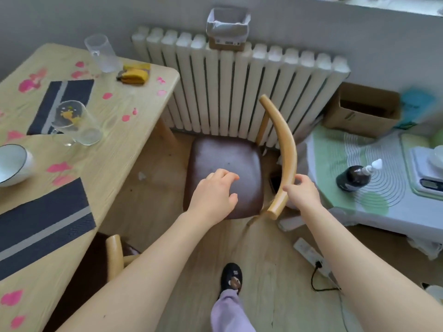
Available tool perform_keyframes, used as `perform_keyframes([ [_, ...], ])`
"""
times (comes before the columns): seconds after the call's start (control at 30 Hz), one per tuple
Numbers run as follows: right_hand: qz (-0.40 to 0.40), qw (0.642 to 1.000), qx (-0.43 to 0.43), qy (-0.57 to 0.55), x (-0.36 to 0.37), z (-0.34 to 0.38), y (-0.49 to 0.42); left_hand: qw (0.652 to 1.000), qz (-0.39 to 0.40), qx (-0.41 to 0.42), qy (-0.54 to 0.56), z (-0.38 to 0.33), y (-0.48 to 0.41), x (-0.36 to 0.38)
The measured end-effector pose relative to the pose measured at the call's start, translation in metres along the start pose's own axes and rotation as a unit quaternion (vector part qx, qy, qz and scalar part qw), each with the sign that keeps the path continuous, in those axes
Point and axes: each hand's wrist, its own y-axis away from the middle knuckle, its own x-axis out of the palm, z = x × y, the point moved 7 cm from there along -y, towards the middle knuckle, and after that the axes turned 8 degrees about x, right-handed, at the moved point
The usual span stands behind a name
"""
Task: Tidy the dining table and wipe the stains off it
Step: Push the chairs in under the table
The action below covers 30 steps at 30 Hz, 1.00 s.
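Note:
The wooden dining table (124, 144) fills the left side, spotted with several pink stains (60, 167). On it lie two dark placemats (43, 226), a tipped-over glass (74, 123), an upright glass (103, 53), a white bowl (12, 164) and a yellow cloth (134, 75). A chair with a brown seat (225, 159) stands right of the table, in front of the radiator. My right hand (302, 192) grips the chair's curved wooden backrest (285, 149) near its lower end. My left hand (215, 192) hovers over the seat, fingers apart, holding nothing.
A white radiator (239, 87) with a small lined box (227, 27) on top lines the wall. At right is a low table (374, 202) with a pump bottle (354, 176) and a scale. A cardboard box (364, 109), a power strip (311, 255) and a second chair (115, 252) are nearby.

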Motion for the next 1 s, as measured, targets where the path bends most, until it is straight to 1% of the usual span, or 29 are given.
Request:
perform_keyframes([
  [0.17,0.025,0.996,0.083,-0.006,0.016,-0.014,-0.056,0.999,0.021,-0.034,0.004,0.02,-0.032,0.014],
  [0.3,0.053,0.987,0.15,-0.015,0.037,-0.028,-0.079,0.997,0.032,-0.072,0.019,0.045,-0.035,0.021],
  [0.43,0.058,0.987,0.141,0.05,0.057,-0.023,-0.082,0.994,0.033,-0.1,0.036,0.061,-0.034,0.028],
  [0.5,0.087,0.986,0.135,0.047,0.076,-0.022,-0.075,0.993,0.038,-0.108,0.039,0.065,-0.035,0.033],
  [0.57,0.14,0.98,0.14,0.027,0.098,-0.023,-0.061,0.993,0.045,-0.106,0.037,0.068,-0.038,0.038],
  [0.67,0.233,0.954,0.191,0.014,0.13,-0.031,-0.038,0.993,0.046,-0.107,0.036,0.074,-0.036,0.039],
  [0.7,0.245,0.947,0.209,0.011,0.136,-0.036,-0.035,0.992,0.045,-0.109,0.036,0.077,-0.034,0.038],
  [0.77,0.236,0.946,0.223,-0.011,0.142,-0.041,-0.036,0.991,0.043,-0.119,0.038,0.087,-0.027,0.036],
  [0.87,0.162,0.967,0.193,-0.04,0.137,-0.034,-0.055,0.989,0.039,-0.136,0.042,0.101,-0.016,0.034],
  [1.0,0.144,0.973,0.178,-0.029,0.142,-0.02,-0.051,0.988,0.024,-0.146,0.049,0.118,-0.003,0.029],
])
